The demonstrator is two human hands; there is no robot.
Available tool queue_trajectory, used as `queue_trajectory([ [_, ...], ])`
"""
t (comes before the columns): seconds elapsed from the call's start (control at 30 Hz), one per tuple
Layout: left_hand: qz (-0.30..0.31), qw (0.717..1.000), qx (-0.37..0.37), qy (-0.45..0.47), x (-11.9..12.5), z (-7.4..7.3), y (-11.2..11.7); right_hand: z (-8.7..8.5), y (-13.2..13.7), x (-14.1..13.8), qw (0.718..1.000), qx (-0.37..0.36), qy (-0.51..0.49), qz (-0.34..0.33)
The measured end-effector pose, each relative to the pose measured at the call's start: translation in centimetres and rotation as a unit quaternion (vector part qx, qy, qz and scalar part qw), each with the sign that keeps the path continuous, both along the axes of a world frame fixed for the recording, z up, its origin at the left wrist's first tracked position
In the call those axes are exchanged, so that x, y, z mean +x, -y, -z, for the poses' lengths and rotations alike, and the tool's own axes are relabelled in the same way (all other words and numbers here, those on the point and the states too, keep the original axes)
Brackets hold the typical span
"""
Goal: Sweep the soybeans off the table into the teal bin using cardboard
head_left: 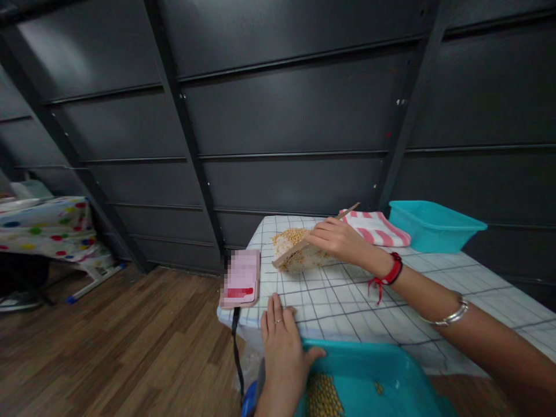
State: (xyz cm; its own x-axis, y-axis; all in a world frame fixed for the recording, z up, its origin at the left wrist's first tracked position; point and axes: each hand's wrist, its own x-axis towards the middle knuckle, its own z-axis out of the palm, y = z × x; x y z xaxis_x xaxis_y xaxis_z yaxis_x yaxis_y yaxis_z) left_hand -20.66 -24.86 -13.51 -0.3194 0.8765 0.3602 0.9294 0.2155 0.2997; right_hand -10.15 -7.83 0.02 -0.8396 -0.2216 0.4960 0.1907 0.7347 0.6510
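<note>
My right hand (332,238) is closed around a long thin brown strip (289,255), wood or cardboard. The strip slants across a heap of yellow beans (296,234) mixed with whitish grains (282,244) on the checked tablecloth (304,301). At the near table edge lies my left hand (282,347), fingers stretched out flat. Its thumb reaches over the left corner of a teal basin (369,350). Inside that basin, greenish-yellow beans (324,397) are gathered at the left, with a couple lying apart. Part of the heap is hidden behind the strip and hand.
A pink phone-like object (241,275), partly pixelated, lies at the table's left edge, above a hanging black strap (237,347). Toward the back are a pink-striped cloth (377,229) and another teal basin (434,229). A dark panelled wall (295,116) stands behind.
</note>
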Motion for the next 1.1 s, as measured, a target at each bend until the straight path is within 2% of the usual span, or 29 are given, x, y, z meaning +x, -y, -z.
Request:
queue_trajectory([
  [0.37, 0.000, 0.999, 0.042, -0.018, -0.1, 0.9, -0.1, -1.1, -0.1, 4.0, 0.999, -0.019, -0.015, -0.034],
  [0.57, 0.012, 0.998, 0.061, -0.013, -0.2, 1.4, -0.2, -0.7, 0.3, 3.0, 0.996, -0.028, -0.074, -0.044],
  [0.77, 0.005, 0.997, 0.066, -0.038, -0.1, 1.3, -0.2, 0.5, 1.0, 1.0, 0.998, -0.024, -0.052, -0.037],
  [1.1, 0.003, 0.998, 0.048, -0.029, -0.1, 0.9, -0.2, 0.5, 2.0, 3.6, 0.994, -0.071, -0.047, -0.063],
])
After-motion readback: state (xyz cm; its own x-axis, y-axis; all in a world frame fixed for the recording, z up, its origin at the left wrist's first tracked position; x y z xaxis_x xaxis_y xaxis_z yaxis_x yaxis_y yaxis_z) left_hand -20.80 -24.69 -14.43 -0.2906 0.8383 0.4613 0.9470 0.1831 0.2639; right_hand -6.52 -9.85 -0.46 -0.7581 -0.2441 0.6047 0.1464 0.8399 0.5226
